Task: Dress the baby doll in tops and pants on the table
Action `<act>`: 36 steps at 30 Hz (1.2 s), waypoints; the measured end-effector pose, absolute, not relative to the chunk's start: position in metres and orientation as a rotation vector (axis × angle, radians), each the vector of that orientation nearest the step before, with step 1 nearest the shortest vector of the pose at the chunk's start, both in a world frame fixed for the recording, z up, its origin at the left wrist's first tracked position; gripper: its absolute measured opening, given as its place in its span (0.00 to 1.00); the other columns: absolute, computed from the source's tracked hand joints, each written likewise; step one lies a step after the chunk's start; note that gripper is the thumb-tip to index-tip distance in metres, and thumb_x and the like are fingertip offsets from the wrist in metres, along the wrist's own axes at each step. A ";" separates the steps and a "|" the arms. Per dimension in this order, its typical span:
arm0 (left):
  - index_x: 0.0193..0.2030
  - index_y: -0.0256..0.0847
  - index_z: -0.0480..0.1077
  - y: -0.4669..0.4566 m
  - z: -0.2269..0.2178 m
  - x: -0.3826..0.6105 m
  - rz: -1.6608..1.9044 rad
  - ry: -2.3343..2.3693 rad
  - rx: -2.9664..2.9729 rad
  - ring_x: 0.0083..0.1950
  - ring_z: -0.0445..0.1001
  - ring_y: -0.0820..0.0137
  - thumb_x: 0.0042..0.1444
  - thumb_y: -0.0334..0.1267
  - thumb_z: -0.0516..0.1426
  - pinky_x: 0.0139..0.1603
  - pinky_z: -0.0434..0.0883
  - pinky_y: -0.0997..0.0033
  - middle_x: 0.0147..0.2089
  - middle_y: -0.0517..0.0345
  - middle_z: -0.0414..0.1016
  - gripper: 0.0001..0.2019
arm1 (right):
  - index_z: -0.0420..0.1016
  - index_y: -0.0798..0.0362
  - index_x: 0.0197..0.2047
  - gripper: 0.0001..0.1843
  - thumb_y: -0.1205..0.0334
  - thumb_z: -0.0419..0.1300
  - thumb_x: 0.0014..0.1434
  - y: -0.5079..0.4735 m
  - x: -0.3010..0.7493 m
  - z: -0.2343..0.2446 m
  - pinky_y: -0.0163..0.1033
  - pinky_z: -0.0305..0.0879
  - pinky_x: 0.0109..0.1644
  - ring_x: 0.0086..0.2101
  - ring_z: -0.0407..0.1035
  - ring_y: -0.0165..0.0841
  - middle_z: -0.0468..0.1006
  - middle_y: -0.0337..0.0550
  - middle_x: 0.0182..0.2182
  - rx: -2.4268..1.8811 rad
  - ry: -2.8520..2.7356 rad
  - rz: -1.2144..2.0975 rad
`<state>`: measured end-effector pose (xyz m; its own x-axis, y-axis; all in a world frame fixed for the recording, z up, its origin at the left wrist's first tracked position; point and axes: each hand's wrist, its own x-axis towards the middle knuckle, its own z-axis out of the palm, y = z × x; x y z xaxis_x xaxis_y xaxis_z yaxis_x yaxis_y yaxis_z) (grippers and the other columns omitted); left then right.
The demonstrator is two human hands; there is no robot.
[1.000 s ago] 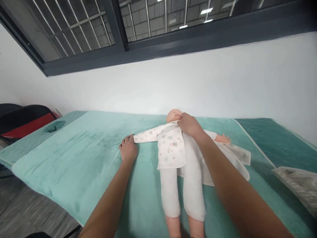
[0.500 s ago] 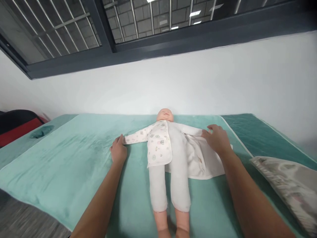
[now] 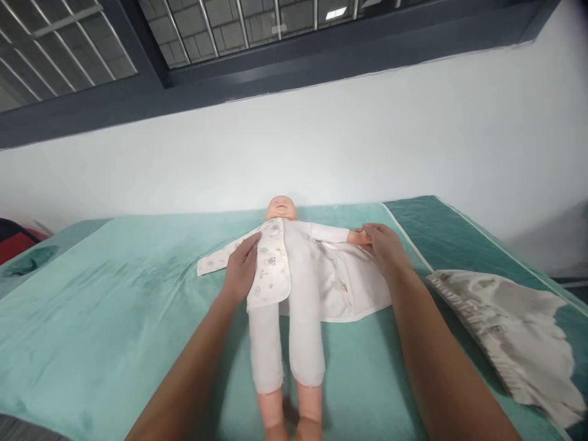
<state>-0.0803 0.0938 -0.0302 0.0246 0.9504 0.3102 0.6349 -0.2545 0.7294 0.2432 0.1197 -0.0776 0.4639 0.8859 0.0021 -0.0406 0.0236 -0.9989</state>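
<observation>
Holding doll (image 3: 302, 263) by its hand in nearly closed right hand (image 3: 386, 250) | laying half-curled left hand (image 3: 242, 267) on shirt (image 3: 274, 269) at doll's side, cannot tell if gripping

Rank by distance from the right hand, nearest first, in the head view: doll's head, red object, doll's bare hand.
1. Doll's bare hand: touching the right hand.
2. Doll's head: to the left, near the wall.
3. Red object: far left edge.

White wall (image 3: 331, 144) below barred window (image 3: 225, 37)
</observation>
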 end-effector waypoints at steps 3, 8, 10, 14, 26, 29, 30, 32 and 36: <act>0.62 0.47 0.67 0.109 -0.003 -0.053 0.895 1.557 2.038 0.65 0.67 0.61 0.65 0.49 0.46 0.64 0.65 0.61 0.65 0.59 0.68 0.23 | 0.71 0.53 0.34 0.05 0.61 0.60 0.54 0.119 0.240 -0.072 0.38 0.75 0.43 0.42 0.75 0.35 0.80 0.47 0.39 -1.134 -0.595 1.030; 0.56 0.46 0.70 0.131 0.026 -0.016 0.534 1.561 2.358 0.58 0.73 0.61 0.67 0.43 0.43 0.56 0.69 0.61 0.58 0.56 0.75 0.20 | 0.73 0.53 0.34 0.02 0.64 0.61 0.55 0.118 0.237 -0.065 0.43 0.77 0.45 0.45 0.75 0.37 0.81 0.47 0.40 -0.989 -0.467 1.161; 0.59 0.44 0.67 0.135 0.029 0.004 0.440 1.549 2.501 0.61 0.70 0.60 0.66 0.41 0.45 0.57 0.68 0.62 0.61 0.54 0.72 0.19 | 0.74 0.53 0.35 0.03 0.64 0.61 0.56 0.114 0.236 -0.060 0.44 0.76 0.47 0.46 0.75 0.37 0.81 0.47 0.39 -0.976 -0.479 1.175; 0.63 0.42 0.61 0.143 0.026 0.050 0.168 1.270 2.802 0.63 0.67 0.60 0.62 0.39 0.52 0.55 0.67 0.63 0.63 0.51 0.69 0.22 | 0.74 0.53 0.39 0.07 0.60 0.62 0.58 0.106 0.235 -0.043 0.43 0.75 0.49 0.47 0.75 0.38 0.81 0.49 0.41 -0.946 -0.627 1.165; 0.47 0.40 0.64 0.165 0.020 0.068 -0.149 1.244 2.949 0.46 0.75 0.59 0.55 0.27 0.52 0.41 0.67 0.64 0.46 0.49 0.76 0.13 | 0.68 0.50 0.23 0.11 0.56 0.63 0.51 0.119 0.252 -0.075 0.40 0.65 0.39 0.39 0.74 0.43 0.77 0.48 0.27 -1.784 -1.218 0.729; 0.47 0.40 0.64 0.163 0.022 0.064 -0.189 1.255 2.986 0.47 0.75 0.59 0.54 0.26 0.52 0.43 0.67 0.63 0.46 0.49 0.76 0.14 | 0.64 0.49 0.19 0.15 0.57 0.67 0.45 0.119 0.245 -0.079 0.38 0.58 0.35 0.32 0.70 0.39 0.71 0.40 0.21 -1.842 -1.365 0.691; 0.47 0.40 0.65 0.162 0.022 0.064 -0.202 1.262 2.996 0.47 0.74 0.59 0.54 0.26 0.52 0.44 0.67 0.63 0.46 0.48 0.76 0.14 | 0.63 0.49 0.19 0.16 0.57 0.67 0.45 0.119 0.243 -0.079 0.38 0.56 0.34 0.30 0.68 0.37 0.70 0.38 0.21 -1.835 -1.417 0.690; 0.47 0.40 0.65 0.162 0.023 0.063 -0.213 1.275 3.008 0.48 0.74 0.58 0.54 0.26 0.52 0.44 0.67 0.62 0.46 0.48 0.76 0.14 | 0.61 0.49 0.19 0.16 0.58 0.66 0.46 0.119 0.239 -0.076 0.38 0.54 0.32 0.27 0.65 0.34 0.69 0.36 0.20 -1.809 -1.500 0.692; 0.47 0.40 0.65 0.162 0.025 0.060 -0.201 1.294 3.019 0.48 0.74 0.58 0.54 0.26 0.52 0.43 0.67 0.62 0.46 0.48 0.76 0.13 | 0.65 0.49 0.23 0.11 0.59 0.63 0.49 0.116 0.237 -0.065 0.37 0.54 0.31 0.27 0.64 0.33 0.72 0.38 0.23 -1.768 -1.514 0.696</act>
